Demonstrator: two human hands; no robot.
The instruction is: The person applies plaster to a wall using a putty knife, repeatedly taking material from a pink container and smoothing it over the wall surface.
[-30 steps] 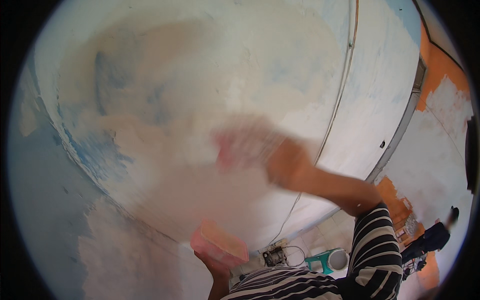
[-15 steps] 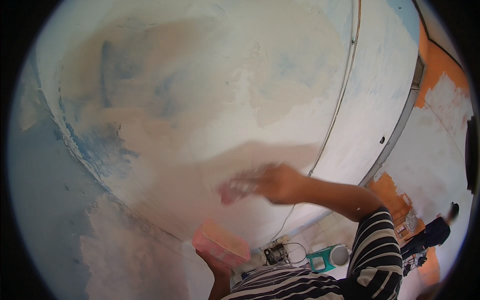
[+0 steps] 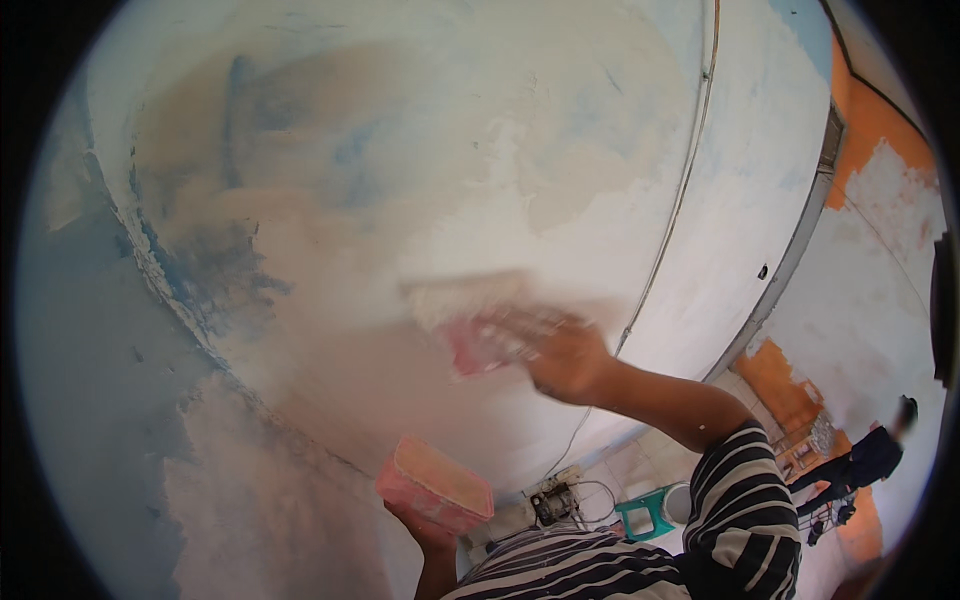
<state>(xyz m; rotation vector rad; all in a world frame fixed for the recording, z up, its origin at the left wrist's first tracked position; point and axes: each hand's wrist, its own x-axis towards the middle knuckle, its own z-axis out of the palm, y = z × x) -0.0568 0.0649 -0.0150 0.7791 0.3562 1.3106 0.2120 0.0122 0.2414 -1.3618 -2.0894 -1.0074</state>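
My right hand (image 3: 565, 355) is closed round a pink-handled putty knife (image 3: 472, 345), smeared by motion. Its wide edge, whitish with putty, is at the patchy white and beige wall (image 3: 620, 230). Low in the view, my left hand (image 3: 428, 535) grips a pink rectangular tub (image 3: 440, 495) from below and behind. The tub is tilted, and pale beige putty shows in its mouth. Most of the left fingers are hidden by the tub. Blue paint shows through the wall's coating at the upper left.
A thin conduit (image 3: 668, 232) runs down the wall on the right. Below stand a dark machine with a cable (image 3: 555, 503), a green stool (image 3: 645, 515) and a white bucket (image 3: 678, 502). A person in dark clothes (image 3: 868, 460) is at the far right, beside an orange-patched wall.
My right hand has moved up the wall with the putty knife, whose wide pale edge now shows. The tub in my left hand has shifted slightly left.
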